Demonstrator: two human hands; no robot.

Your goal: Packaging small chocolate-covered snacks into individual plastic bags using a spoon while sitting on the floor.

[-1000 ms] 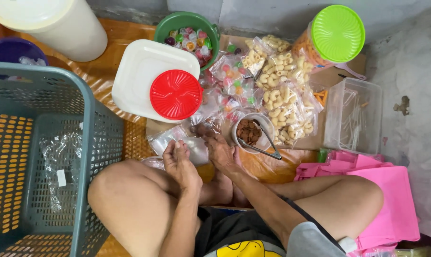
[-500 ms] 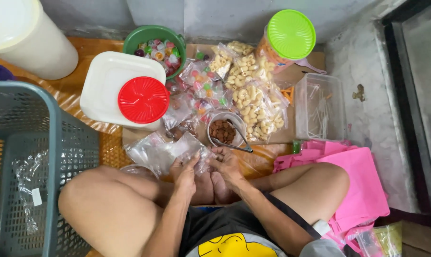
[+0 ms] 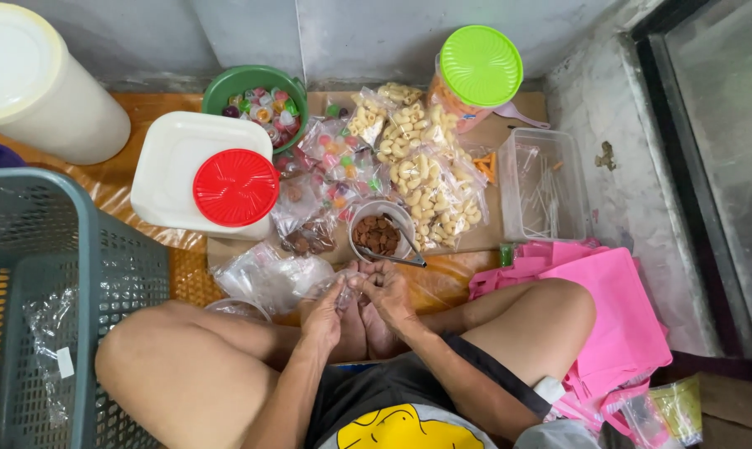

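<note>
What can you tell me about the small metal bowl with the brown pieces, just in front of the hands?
The metal bowl is small, round and shiny, like steel, and stands upright on the brown cardboard. It is filled with dark brown, roundish snack pieces. Metal tongs lie across its near rim, tips inside. Bags of pale puffed snacks press against its right side, and a bag of brown pieces lies to its left. Both hands, left and right, are just below it, not touching.

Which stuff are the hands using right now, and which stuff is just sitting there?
In use:
- left hand and right hand, both pinching a small clear plastic bag
- pile of clear bags beside them
- metal bowl of brown snacks with tongs

Just sitting there:
- grey basket
- white jug with red lid
- green-lidded jar
- pink bags
</note>
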